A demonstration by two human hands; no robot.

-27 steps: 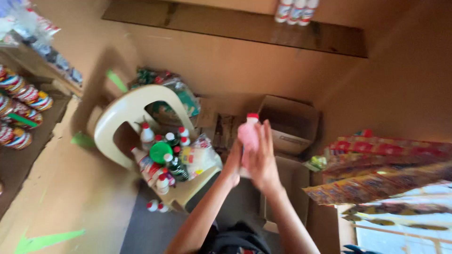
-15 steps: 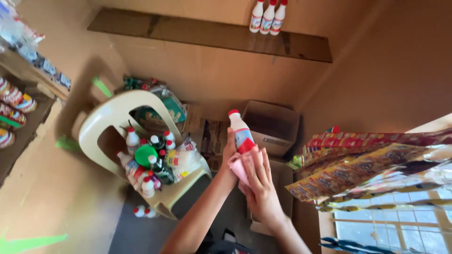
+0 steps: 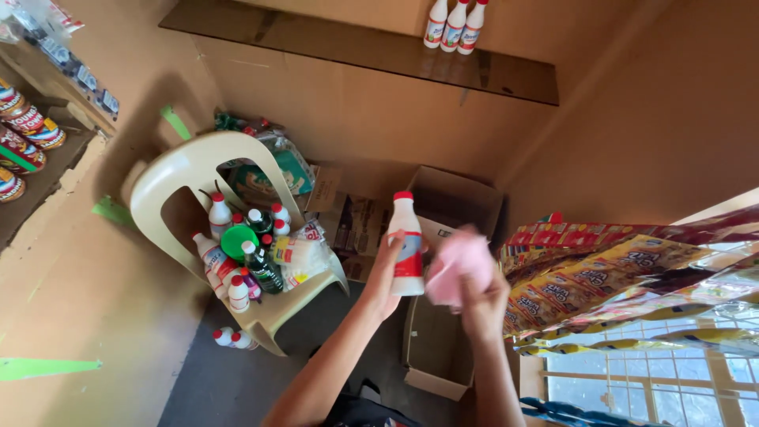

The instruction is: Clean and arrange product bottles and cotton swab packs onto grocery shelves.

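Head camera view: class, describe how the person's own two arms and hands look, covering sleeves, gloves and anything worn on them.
Both forearms rise from the bottom edge, bare with no sleeve in view. The left hand and the right hand are bare too: no gloves. No watch, bracelet or ring shows on either. Dark clothing shows at the bottom edge between the arms.

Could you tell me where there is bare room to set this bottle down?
The dark shelf is bare from its left end up to the three white bottles at the right. The open cardboard box below the hands looks empty. The plastic chair seat is crowded with bottles and packets.
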